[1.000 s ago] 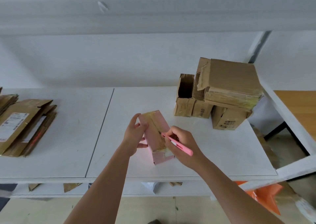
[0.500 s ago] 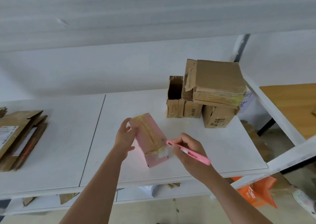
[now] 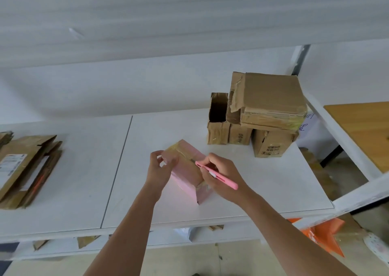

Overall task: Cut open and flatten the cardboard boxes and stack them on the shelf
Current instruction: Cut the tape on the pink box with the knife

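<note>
A small pink box (image 3: 186,182) with brown tape along its top rests on the white shelf (image 3: 88,170). My left hand (image 3: 161,171) grips its far left end. My right hand (image 3: 219,175) holds a pink box cutter (image 3: 219,175) like a pen, with the blade tip on the tape seam near the middle of the top. A pile of brown cardboard boxes (image 3: 261,115) stands at the back right of the shelf. Flattened cardboard (image 3: 23,168) lies stacked at the left edge.
The shelf's white frame (image 3: 341,143) runs down the right side, with a wooden tabletop (image 3: 366,128) beyond it. A lower shelf holds cardboard scraps (image 3: 84,241). An orange bag (image 3: 322,236) lies on the floor at lower right. An upper shelf board (image 3: 168,12) hangs overhead.
The cutter tip moved from the near end of the box up to the middle of the taped seam. My left hand shifted onto the box's far end. The camera view swung slightly.
</note>
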`<state>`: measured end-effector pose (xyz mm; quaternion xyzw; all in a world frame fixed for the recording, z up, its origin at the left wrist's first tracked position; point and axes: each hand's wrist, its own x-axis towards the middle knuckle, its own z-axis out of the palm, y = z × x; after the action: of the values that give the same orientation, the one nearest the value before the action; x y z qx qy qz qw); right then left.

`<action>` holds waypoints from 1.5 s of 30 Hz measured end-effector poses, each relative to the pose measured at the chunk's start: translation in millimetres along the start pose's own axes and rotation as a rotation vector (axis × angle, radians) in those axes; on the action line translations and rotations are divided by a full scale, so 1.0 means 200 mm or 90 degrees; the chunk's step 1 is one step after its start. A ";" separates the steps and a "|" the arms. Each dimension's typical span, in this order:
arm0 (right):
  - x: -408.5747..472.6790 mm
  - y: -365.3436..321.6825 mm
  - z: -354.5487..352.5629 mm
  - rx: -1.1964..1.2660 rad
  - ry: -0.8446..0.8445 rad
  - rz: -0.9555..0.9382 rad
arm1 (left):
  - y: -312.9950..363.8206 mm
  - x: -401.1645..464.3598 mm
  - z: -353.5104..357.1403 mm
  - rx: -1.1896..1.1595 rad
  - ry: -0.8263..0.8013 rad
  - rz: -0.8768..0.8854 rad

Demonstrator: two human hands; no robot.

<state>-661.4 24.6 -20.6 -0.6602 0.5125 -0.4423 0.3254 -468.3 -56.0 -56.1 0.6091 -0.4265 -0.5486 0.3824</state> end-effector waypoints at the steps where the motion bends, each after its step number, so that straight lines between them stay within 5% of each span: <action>1: 0.00 0.00 0.00 -0.016 -0.009 -0.008 | 0.00 0.00 0.00 0.005 0.000 0.002; 9: 0.04 0.01 -0.03 -0.069 -0.101 -0.019 | 0.03 -0.02 0.01 0.059 0.013 0.023; 20: -0.25 0.06 -0.15 0.028 -0.036 0.031 | 0.06 -0.04 0.01 0.142 0.048 0.041; 26: -0.36 0.11 -0.21 0.145 0.196 0.118 | 0.11 -0.07 0.02 0.282 0.102 -0.037; 32: -0.23 0.10 -0.16 0.199 0.285 0.123 | 0.14 -0.07 0.07 0.543 -0.069 0.238; 38: -0.17 0.14 -0.08 0.292 0.336 0.187 | 0.09 -0.03 0.03 0.554 -0.171 0.140; 45: -0.14 0.17 0.05 0.499 0.379 0.249 | 0.08 -0.03 0.03 0.502 -0.151 0.170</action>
<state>-668.2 42.7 -60.6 -0.2267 0.4923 -0.7001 0.4648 -475.8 -56.5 -40.0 0.5809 -0.7197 -0.3550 0.1365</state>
